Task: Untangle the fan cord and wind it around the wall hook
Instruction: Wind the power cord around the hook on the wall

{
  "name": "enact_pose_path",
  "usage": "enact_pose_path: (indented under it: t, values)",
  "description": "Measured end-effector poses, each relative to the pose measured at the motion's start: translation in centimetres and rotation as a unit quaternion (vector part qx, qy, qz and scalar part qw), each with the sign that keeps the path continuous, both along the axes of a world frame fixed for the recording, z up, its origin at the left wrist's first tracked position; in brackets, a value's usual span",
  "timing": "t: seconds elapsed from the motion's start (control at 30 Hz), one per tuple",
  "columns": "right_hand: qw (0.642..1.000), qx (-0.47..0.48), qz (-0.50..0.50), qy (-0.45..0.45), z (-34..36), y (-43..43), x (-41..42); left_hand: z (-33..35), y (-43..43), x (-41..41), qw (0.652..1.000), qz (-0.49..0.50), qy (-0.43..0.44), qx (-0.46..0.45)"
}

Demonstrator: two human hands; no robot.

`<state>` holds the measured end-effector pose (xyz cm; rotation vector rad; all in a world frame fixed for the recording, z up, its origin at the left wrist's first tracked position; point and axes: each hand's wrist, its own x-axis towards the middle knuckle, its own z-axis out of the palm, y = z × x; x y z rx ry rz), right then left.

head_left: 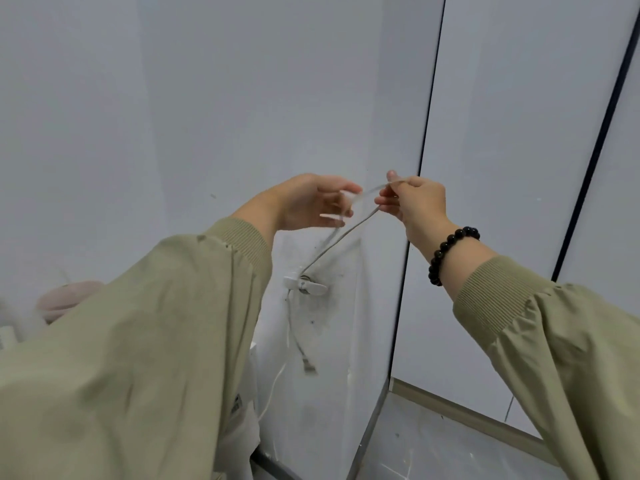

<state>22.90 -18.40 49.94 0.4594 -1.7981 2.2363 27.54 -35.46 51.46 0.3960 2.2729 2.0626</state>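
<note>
Both hands are up in front of the white wall [242, 98], above the wall hook [304, 286].
- Right hand [415, 202]: pinching the fan cord [346, 237] between thumb and fingertips. Black bead bracelet [450, 252] on that wrist.
- Left hand [308, 202]: fingers curled, thumb on top, holding the other end of a short cord span that runs between the hands. Motion blur smears the exact grip.
- Cord path: from the right hand it drops diagonally down-left to the hook and touches it there. I cannot tell whether it wraps around the hook.
- Below the hook the cord hangs loose against the wall and ends in a USB plug [309, 366].
- A thinner white cable [273, 393] hangs lower left of the plug.
- Olive sleeves [156, 341] fill the foreground.
</note>
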Motion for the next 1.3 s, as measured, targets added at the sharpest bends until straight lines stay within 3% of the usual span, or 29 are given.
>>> enact_pose_path:
  t: [0.13,0.27,0.37,0.5,0.6,0.7,0.8,0.97,1.13,1.23,1.27,1.3]
  values:
    - [0.996,0.008,0.080,-0.030,0.2,1.3,-0.1,-2.1,0.5,-1.7,0.975,0.113,-0.041,-0.188]
    - [0.976,-0.048,0.180,-0.117,0.7,2.2,0.4,-4.3,1.0,-3.1,0.941,0.112,-0.078,-0.311]
    - [0.971,-0.017,0.180,-0.160,0.8,2.9,0.2,-5.9,0.9,-4.2,0.914,0.142,-0.042,-0.378]
    - [0.955,0.167,0.136,-0.206,0.1,2.8,-0.9,-7.5,0.9,-5.0,0.912,0.158,0.023,-0.377]
    - [0.906,0.344,0.123,-0.215,-1.4,2.3,-1.8,-8.0,1.3,-5.2,0.929,0.146,0.000,-0.340]
    - [0.869,0.434,0.117,-0.207,-3.5,1.1,-2.4,-8.8,0.9,-5.3,0.950,0.126,-0.018,-0.284]
    - [0.848,0.479,0.116,-0.197,-5.6,-0.4,-2.7,-9.9,-1.0,-5.7,0.964,0.173,-0.039,-0.198]
    - [0.839,0.482,0.149,-0.205,-7.9,-2.4,-3.4,-11.8,-4.2,-6.0,0.921,0.182,-0.098,-0.331]
    - [0.863,0.419,0.182,-0.214,-9.5,-5.0,-3.7,-12.7,-4.4,-6.6,0.916,0.132,-0.123,-0.359]
    - [0.897,0.416,0.106,-0.103,-10.2,-6.5,-4.0,-13.0,-4.8,-7.0,0.917,0.118,-0.135,-0.358]
    - [0.878,0.476,0.043,-0.020,-10.4,-6.6,-4.1,-13.0,-5.1,-7.0,0.921,0.111,-0.142,-0.346]
    - [0.832,0.551,-0.023,0.066,-10.6,-6.6,-4.0,-12.9,-5.5,-7.1,0.925,0.100,-0.150,-0.335]
